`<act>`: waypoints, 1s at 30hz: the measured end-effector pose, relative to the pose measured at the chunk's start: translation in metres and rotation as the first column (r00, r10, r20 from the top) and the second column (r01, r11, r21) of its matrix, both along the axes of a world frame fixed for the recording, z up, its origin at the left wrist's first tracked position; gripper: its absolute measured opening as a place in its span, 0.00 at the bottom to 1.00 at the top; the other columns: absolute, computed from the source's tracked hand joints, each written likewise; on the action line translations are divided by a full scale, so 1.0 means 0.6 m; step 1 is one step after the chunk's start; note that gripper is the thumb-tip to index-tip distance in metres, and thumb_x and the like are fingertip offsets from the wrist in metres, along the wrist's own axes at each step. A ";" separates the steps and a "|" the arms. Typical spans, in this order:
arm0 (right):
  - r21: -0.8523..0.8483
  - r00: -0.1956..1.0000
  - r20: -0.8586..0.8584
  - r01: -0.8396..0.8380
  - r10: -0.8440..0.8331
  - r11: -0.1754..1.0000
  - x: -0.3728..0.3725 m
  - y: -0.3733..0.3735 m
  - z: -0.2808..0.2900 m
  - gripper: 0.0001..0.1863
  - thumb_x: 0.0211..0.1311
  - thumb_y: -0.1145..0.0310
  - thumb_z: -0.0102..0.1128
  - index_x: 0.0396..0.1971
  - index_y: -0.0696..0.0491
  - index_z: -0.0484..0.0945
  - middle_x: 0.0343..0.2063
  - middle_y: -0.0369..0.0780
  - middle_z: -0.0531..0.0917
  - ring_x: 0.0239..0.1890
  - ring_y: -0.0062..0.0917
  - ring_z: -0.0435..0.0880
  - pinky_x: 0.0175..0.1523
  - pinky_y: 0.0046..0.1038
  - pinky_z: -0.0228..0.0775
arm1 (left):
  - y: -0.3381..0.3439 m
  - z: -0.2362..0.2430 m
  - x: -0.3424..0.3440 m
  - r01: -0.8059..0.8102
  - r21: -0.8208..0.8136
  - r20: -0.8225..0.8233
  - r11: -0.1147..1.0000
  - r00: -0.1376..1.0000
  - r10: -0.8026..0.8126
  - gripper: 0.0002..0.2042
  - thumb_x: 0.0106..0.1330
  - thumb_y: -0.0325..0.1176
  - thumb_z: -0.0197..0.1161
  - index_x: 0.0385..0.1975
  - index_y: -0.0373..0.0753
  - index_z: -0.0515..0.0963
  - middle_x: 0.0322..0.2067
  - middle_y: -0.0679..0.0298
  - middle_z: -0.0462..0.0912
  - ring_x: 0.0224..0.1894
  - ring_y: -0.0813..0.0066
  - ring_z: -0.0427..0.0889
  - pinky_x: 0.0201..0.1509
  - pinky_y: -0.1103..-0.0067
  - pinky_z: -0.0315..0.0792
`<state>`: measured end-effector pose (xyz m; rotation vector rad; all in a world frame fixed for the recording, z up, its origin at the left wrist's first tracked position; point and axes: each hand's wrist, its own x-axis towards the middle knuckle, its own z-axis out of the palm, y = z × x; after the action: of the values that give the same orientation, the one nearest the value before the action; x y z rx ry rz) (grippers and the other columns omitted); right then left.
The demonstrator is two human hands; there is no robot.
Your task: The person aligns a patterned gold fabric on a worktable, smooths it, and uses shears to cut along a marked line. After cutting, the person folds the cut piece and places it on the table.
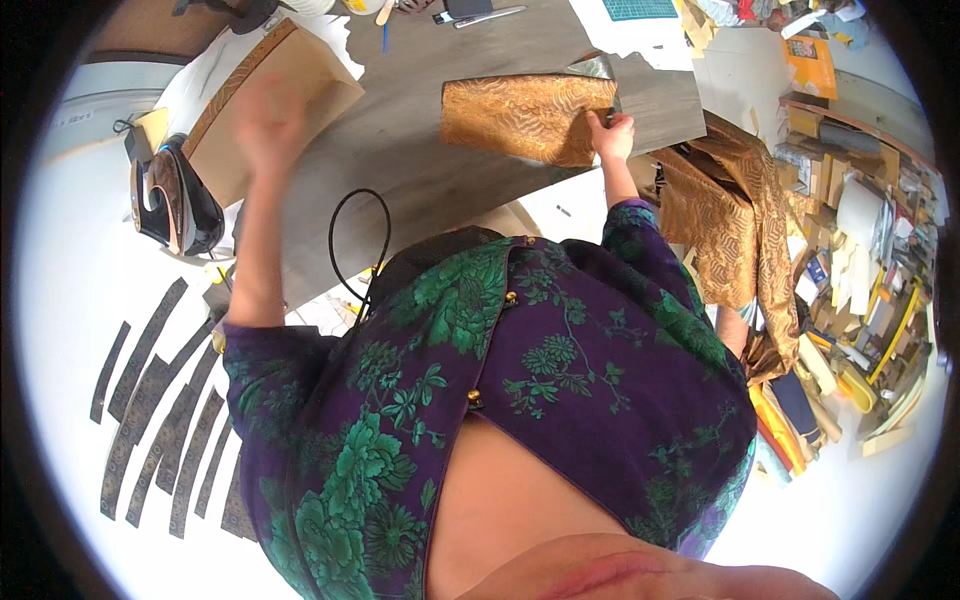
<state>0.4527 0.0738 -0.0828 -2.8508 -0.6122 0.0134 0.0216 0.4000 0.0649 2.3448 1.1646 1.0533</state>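
A golden-brown piece of patterned fabric (520, 115) lies on the dark grey work surface (385, 150). Its right end is pinched by my right hand (612, 138), thumb on top and the other fingers curled at the edge. A dark, shiny strip (592, 67) shows behind that end. On the left, motion smears my left hand (270, 125), so its fingers cannot be read. It hovers over or touches a tan panel (325, 95) with a patterned brown border; I cannot tell which.
A clothes iron (178, 205) stands at the left. Dark patterned strips (160, 430) hang or lie below it. A black cable loop (388, 225) rises near my body. More brown fabric (720, 230) drapes at right, before piled materials (860, 220). A green cutting mat (640, 9) lies far back.
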 end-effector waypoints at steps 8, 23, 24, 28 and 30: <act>0.040 0.952 -0.305 0.033 -0.019 0.999 0.004 0.022 -0.010 0.33 0.37 0.50 0.79 0.42 0.51 0.77 0.44 0.44 0.77 0.50 0.39 0.76 0.57 0.36 0.69 | -0.178 -0.253 0.222 -0.032 -0.816 -0.173 0.577 0.966 -0.191 0.22 0.58 0.40 0.72 0.46 0.30 0.77 0.40 0.58 0.85 0.41 0.72 0.83 0.47 0.74 0.76; 0.510 0.992 -0.126 0.065 -0.001 0.858 0.128 -0.057 0.057 0.14 0.61 0.60 0.66 0.27 0.57 0.80 0.22 0.36 0.81 0.26 0.20 0.76 0.37 0.26 0.73 | -0.197 -0.075 0.227 0.493 -0.817 0.577 0.299 0.707 0.409 0.08 0.65 0.20 0.59 0.41 0.39 0.71 0.38 0.66 0.80 0.39 0.80 0.79 0.44 0.80 0.75; 0.563 0.996 -0.088 0.043 0.008 0.826 0.131 -0.040 0.114 0.10 0.62 0.65 0.64 0.29 0.57 0.79 0.25 0.39 0.83 0.28 0.22 0.78 0.38 0.28 0.73 | -0.191 -0.050 0.201 0.472 -0.837 0.546 0.277 0.697 0.464 0.12 0.65 0.19 0.59 0.45 0.39 0.70 0.42 0.65 0.80 0.42 0.78 0.80 0.47 0.79 0.76; 0.690 0.994 -0.065 -0.019 0.088 0.723 0.231 -0.041 0.118 0.12 0.61 0.63 0.66 0.30 0.58 0.79 0.28 0.39 0.81 0.30 0.25 0.78 0.39 0.28 0.73 | -0.234 -0.164 0.080 0.299 -0.879 0.456 0.372 0.755 0.470 0.23 0.64 0.16 0.56 0.59 0.39 0.64 0.53 0.60 0.76 0.52 0.70 0.78 0.57 0.74 0.73; 0.255 0.993 0.112 -0.066 0.038 0.965 0.219 -0.038 0.123 0.15 0.58 0.61 0.68 0.37 0.57 0.79 0.33 0.41 0.79 0.37 0.33 0.79 0.44 0.35 0.73 | -0.269 -0.218 0.029 0.059 -0.911 0.203 0.407 0.925 0.321 0.26 0.63 0.16 0.56 0.61 0.38 0.63 0.55 0.58 0.75 0.55 0.68 0.77 0.58 0.73 0.72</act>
<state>0.5842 0.0509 -0.0088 -2.5952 -0.6577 -0.1958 0.0390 0.2385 -0.0657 1.1279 1.3140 0.5533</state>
